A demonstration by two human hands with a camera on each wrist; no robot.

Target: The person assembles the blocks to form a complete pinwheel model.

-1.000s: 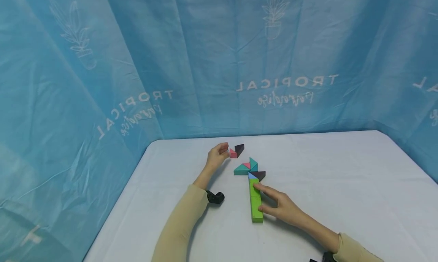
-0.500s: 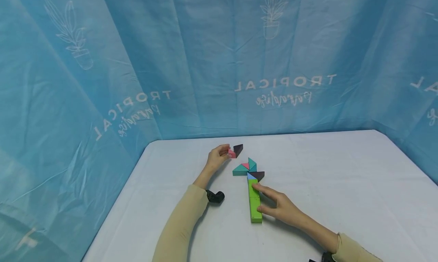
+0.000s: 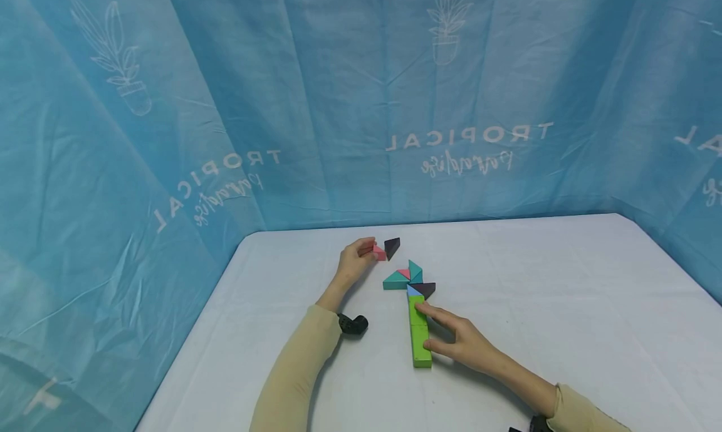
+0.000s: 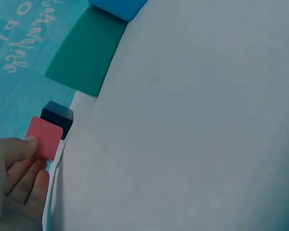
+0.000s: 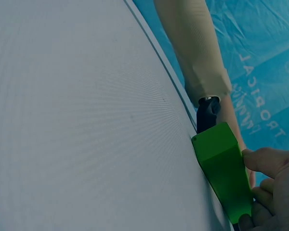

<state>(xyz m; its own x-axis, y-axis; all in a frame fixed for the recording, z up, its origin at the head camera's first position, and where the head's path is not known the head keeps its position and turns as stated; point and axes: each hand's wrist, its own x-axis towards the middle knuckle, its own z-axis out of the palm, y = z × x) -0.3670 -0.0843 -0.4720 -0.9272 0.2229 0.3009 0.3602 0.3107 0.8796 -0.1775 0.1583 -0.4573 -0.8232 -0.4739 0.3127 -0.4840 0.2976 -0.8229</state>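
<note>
At the far side of the table, my left hand (image 3: 355, 259) pinches a small pink triangular block (image 3: 380, 252). In the left wrist view my thumb lies on the pink block (image 4: 45, 138). A black triangular block (image 3: 392, 247) stands just right of it, with a narrow gap between. Nearer, my right hand (image 3: 470, 344) rests its index finger and thumb against the right side of two green blocks (image 3: 420, 341), laid end to end. Above them sit a blue triangle (image 3: 413, 290), a black triangle (image 3: 426, 289), teal triangular blocks (image 3: 397, 281) and another pink triangle (image 3: 404, 273).
The blocks lie on a white-covered table (image 3: 536, 275). A blue printed curtain (image 3: 338, 106) hangs behind it and along the sides. Black wrist devices (image 3: 353, 325) sit at both sleeves.
My left fingers have closed on the pink block and drawn it slightly left, away from the black block. My right hand has stayed at the green blocks.
</note>
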